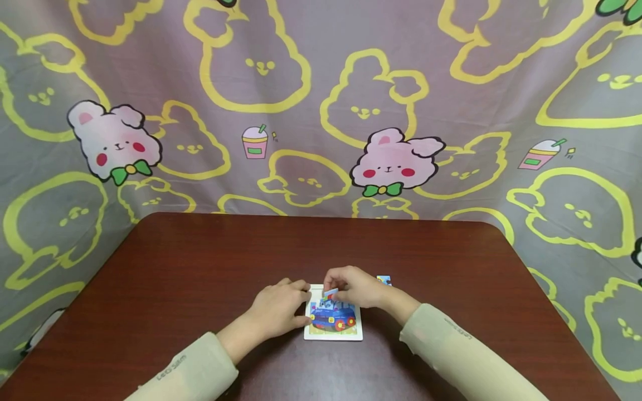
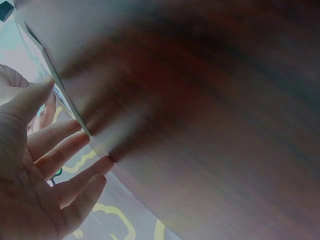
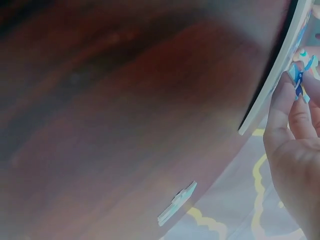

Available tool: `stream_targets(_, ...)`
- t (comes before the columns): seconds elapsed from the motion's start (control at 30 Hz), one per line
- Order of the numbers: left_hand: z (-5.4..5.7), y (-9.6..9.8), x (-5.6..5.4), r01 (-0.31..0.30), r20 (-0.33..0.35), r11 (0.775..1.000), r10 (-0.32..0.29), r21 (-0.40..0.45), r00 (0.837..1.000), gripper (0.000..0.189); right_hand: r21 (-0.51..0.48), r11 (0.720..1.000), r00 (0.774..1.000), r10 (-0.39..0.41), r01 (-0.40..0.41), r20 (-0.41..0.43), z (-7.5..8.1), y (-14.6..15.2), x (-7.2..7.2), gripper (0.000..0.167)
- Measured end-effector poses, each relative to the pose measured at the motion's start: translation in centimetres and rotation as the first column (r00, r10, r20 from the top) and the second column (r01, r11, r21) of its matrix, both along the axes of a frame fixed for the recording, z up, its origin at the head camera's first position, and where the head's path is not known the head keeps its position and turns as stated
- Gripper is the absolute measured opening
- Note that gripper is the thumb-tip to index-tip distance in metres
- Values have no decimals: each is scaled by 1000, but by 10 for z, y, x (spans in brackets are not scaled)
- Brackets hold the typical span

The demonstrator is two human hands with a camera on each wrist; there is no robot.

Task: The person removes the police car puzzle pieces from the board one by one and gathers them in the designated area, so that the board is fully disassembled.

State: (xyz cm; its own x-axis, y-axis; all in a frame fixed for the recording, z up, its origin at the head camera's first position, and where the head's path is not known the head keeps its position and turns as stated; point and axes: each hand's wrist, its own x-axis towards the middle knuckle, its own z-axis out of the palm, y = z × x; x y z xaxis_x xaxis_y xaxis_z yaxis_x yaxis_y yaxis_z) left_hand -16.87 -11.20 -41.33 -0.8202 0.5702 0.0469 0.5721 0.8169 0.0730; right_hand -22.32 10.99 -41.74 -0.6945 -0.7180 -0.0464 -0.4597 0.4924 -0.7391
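Observation:
A white-framed jigsaw puzzle board (image 1: pixel 333 337) lies on the table, with a picture of a blue vehicle with red and yellow wheels across its lower part. My left hand (image 1: pixel 278 307) rests at the board's left side, thumb and fingertips touching the edge, fingers fairly straight in the left wrist view. Above the board's upper middle, my right hand (image 1: pixel 358 287) pinches a small, colourful puzzle piece (image 1: pixel 331 294) between thumb and fingers. The piece is tilted; whether it touches the board cannot be told. Fingers partly cover the board's upper right.
Another puzzle piece (image 1: pixel 384 280) lies on the table behind my right wrist, and shows flat in the right wrist view (image 3: pixel 177 204). The dark red-brown table (image 1: pixel 200 256) ends at a patterned curtain (image 1: pixel 311 128) behind and at both sides.

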Motion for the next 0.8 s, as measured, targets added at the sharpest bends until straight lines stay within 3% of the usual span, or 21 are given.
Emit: stream_targets(0.8, -1, 1, 0, -1, -2, 1000, 1, 14, 1000, 37, -82, 991, 993, -111, 108, -28, 3, 50, -8, 9)
